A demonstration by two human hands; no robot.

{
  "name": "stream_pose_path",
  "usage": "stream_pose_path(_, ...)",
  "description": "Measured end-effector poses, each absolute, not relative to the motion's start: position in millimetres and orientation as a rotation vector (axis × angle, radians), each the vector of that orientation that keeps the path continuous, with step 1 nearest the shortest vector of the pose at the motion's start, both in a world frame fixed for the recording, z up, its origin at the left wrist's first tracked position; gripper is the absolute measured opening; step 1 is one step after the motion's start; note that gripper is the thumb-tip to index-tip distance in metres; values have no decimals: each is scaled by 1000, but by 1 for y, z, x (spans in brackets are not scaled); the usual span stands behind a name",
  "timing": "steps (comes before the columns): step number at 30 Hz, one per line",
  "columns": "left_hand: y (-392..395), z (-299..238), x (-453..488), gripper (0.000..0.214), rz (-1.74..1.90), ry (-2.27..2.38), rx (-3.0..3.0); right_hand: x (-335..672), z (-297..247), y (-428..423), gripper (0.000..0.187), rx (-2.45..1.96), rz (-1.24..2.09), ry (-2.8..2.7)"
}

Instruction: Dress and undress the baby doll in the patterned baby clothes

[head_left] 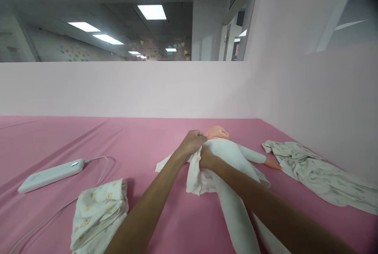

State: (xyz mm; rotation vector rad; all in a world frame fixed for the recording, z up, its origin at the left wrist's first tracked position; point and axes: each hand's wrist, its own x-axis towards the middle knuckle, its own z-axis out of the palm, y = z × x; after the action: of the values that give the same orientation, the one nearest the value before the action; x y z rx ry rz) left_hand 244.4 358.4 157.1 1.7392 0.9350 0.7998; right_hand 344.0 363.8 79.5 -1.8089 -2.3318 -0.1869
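A baby doll [217,132] lies on its back on the pink sheet, its head away from me and one arm stretched out to the right. It wears white, with a loose white baby shirt [193,177] spread out under and beside its body. Near the doll's neck, my left hand [193,140] is closed in a pinch on the shirt's upper edge. My right hand [207,157] is closed against the shirt's front edge at the doll's chest, just below the left; its fingertips are hidden by cloth.
On the left lie a white device [53,175] with a cable and a folded patterned cloth [100,214]. A crumpled printed cloth [319,175] lies along the right wall. The pink sheet [147,136] meets a white wall [126,88] with a window above.
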Motion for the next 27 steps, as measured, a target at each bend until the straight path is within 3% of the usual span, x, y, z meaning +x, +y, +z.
stream_pose_path(3, 366, 152, 242, 18, 759, 955, 1795, 360, 97, 351, 15, -1753, -129, -2356)
stream_pose_path(7, 364, 155, 237, 25, 531, 1018, 2017, 411, 107, 308, 26, -1763, -208, -2122)
stream_pose_path(12, 354, 159, 246, 30, 342, 1267, 2467, 509, 71, 244, 27, -2087, -91, -1483)
stream_pose_path(18, 359, 146, 340, 33, 401, 870, 2846, 547, 29, 223, 22, -2094, 18, -1532)
stream_pose_path(22, 366, 129, 420, 49, 98, 569, 3084, 539, 22, 235, 15, -2019, 32, -1615)
stream_pose_path(27, 381, 110, 470, 57, -201, 650, 3140, 539, 23, 240, 15, -2062, -26, -1614)
